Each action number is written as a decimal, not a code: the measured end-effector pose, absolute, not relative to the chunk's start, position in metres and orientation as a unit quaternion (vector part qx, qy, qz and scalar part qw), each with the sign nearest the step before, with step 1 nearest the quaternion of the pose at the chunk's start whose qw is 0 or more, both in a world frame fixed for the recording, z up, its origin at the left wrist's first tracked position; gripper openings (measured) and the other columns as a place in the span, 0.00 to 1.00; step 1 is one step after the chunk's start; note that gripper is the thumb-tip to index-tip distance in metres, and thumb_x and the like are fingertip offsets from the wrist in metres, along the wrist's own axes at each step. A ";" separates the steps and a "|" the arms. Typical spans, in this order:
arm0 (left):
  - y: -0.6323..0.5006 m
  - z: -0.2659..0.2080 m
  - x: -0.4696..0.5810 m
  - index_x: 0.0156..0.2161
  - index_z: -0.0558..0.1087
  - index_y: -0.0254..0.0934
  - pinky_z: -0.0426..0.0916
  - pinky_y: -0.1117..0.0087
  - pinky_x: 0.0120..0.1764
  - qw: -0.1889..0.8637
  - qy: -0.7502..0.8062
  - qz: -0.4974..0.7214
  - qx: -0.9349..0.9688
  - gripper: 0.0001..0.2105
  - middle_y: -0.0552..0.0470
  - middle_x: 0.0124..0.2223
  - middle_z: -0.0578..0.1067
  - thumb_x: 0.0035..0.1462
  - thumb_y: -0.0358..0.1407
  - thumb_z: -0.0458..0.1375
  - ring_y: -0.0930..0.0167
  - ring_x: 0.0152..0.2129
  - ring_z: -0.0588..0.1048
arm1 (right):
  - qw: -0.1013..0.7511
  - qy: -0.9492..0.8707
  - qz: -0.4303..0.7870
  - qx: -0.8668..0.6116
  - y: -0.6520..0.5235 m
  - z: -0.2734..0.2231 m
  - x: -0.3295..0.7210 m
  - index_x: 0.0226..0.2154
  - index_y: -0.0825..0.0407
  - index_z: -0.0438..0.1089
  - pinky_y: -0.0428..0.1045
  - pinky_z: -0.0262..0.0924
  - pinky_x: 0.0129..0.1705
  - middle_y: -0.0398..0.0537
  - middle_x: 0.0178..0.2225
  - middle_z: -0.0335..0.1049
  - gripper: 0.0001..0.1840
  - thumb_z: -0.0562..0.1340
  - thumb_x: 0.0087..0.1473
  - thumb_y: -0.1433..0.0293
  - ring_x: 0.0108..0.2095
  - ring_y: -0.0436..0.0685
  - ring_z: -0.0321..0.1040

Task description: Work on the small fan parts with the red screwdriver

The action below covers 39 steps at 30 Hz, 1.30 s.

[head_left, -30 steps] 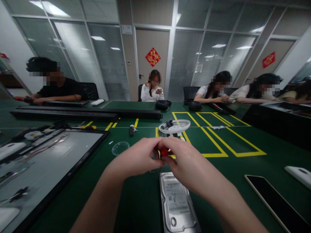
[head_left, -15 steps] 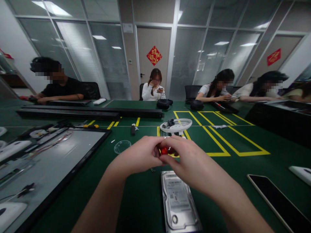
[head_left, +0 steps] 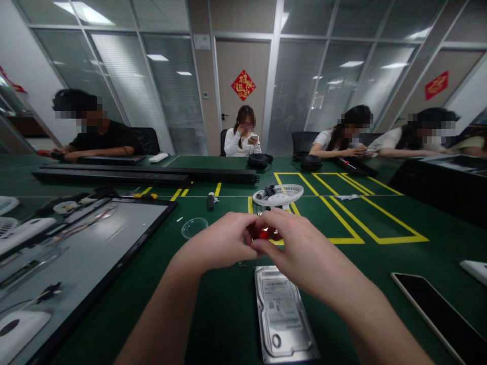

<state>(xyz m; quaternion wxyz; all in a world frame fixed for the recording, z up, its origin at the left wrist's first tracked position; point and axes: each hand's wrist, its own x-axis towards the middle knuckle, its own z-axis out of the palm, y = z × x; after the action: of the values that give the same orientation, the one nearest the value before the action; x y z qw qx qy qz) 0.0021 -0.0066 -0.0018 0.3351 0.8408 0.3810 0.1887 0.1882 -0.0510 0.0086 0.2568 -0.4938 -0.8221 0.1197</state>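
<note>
My left hand [head_left: 224,237] and my right hand [head_left: 299,241] meet above the green table, fingertips together. Between them shows a small glossy red thing [head_left: 264,233], mostly hidden by the fingers, so its kind is unclear. My right fingers curl over it with the thumb below. The left fingers are bent closed against it, and what they hold is hidden. Just below lies a silver hard drive [head_left: 283,314], label side up and partly covered by my right hand. A few tiny dark bits, perhaps screws [head_left: 242,264], lie left of its top edge.
To the left are a clear round dish [head_left: 194,228] and a large panel [head_left: 114,243] with wiring. A white basket [head_left: 292,195] holding dark parts stands beyond my hands. A phone [head_left: 437,309] lies at right. Several people sit across the table [head_left: 213,314].
The view has shifted slightly, so everything sits a little further right. Both hands keep nearly the same pose around the red thing, which shows slightly less.
</note>
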 end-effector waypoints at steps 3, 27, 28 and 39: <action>-0.007 -0.001 0.003 0.46 0.75 0.37 0.66 0.71 0.33 0.347 0.378 0.194 0.836 0.16 0.53 0.39 0.78 0.49 0.33 0.65 0.69 0.32 0.75 | 0.250 -0.816 0.106 -0.510 -0.049 0.008 0.186 0.36 0.49 0.74 0.52 0.57 0.38 0.46 0.37 0.73 0.02 0.65 0.60 0.72 0.37 0.56 0.67; -0.007 -0.001 0.002 0.44 0.73 0.38 0.66 0.71 0.34 0.329 0.378 0.224 0.836 0.15 0.54 0.39 0.77 0.49 0.30 0.63 0.70 0.33 0.75 | 0.270 -0.824 0.111 -0.485 -0.050 0.005 0.186 0.43 0.47 0.73 0.52 0.59 0.42 0.45 0.42 0.74 0.10 0.64 0.60 0.76 0.41 0.57 0.70; -0.006 -0.002 0.002 0.44 0.73 0.38 0.66 0.71 0.33 0.332 0.383 0.225 0.832 0.15 0.54 0.38 0.77 0.49 0.30 0.64 0.70 0.32 0.74 | 0.269 -0.821 0.104 -0.493 -0.050 0.006 0.186 0.43 0.48 0.73 0.52 0.59 0.42 0.45 0.42 0.74 0.09 0.66 0.59 0.74 0.41 0.57 0.69; -0.007 0.000 0.002 0.42 0.75 0.37 0.65 0.70 0.34 0.299 0.382 0.218 0.847 0.12 0.53 0.38 0.78 0.50 0.30 0.63 0.69 0.33 0.74 | 0.244 -0.836 0.116 -0.478 -0.050 0.005 0.188 0.44 0.49 0.75 0.52 0.59 0.43 0.47 0.40 0.73 0.11 0.61 0.62 0.77 0.40 0.57 0.69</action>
<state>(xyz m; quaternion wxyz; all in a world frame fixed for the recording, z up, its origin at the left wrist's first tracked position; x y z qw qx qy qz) 0.0021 -0.0075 -0.0002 0.2993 0.8467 0.3821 0.2180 0.1878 -0.0502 0.0054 0.2437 -0.4781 -0.8358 0.1162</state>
